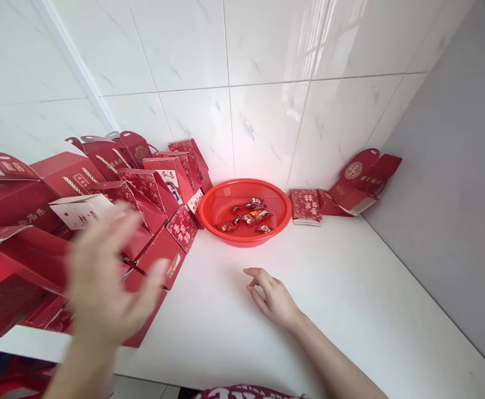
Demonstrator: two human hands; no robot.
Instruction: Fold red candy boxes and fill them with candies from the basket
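Observation:
Smeared by motion, my left hand (107,277) is raised in front of a heap of red gift boxes (46,249), its thumb spread from the fingers and nothing visible in it. Whether it touches a box I cannot tell. A white-sided box (80,210) lies just beyond its fingertips. Over the white table, my right hand (273,296) has loosely bent fingers, apart, and holds nothing. Beyond it stands a red plastic basket (245,239) with several wrapped candies (255,216) at its bottom.
Against the tiled wall (267,127), right of the basket, lie a flat red box (306,206) and an open red box (354,183). A grey panel (454,183) bounds the white table (350,288) on the right. Something red (21,379) is below the table's left front edge.

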